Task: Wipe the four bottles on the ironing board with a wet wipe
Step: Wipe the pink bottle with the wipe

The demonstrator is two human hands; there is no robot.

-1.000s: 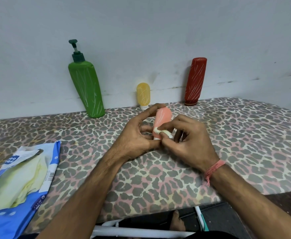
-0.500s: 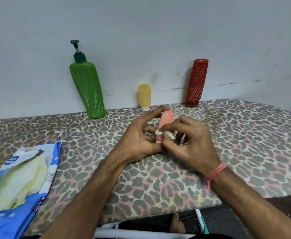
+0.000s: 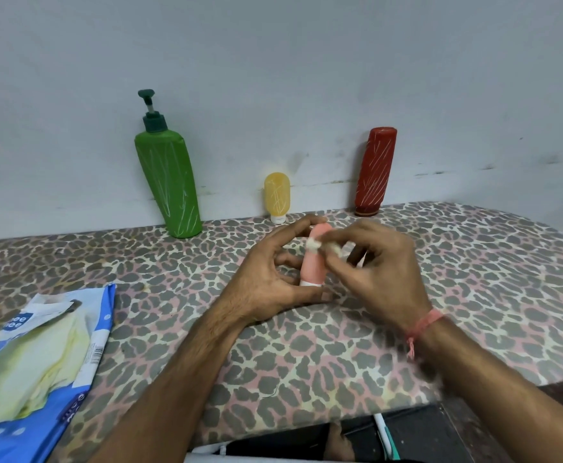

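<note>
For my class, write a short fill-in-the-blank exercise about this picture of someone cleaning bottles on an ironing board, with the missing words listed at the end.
1. The left hand holds the small ____ bottle upright.
2. The right hand rubs that bottle with a crumpled white ____.
3. The tallest bottle by the wall, the green bottle, has a ____ on top.
4. The yellow bottle stands between the green bottle and the ____ one.

Missing words: pink; wipe; pump; red

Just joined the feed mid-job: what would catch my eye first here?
The two hands at the centre of the leopard-print ironing board: the left hand holds a small pink bottle upright while the right hand rubs a balled wet wipe near its top. Behind, against the wall, stand a green pump bottle, a small yellow bottle and a red bottle, all streaked with white marks.
</note>
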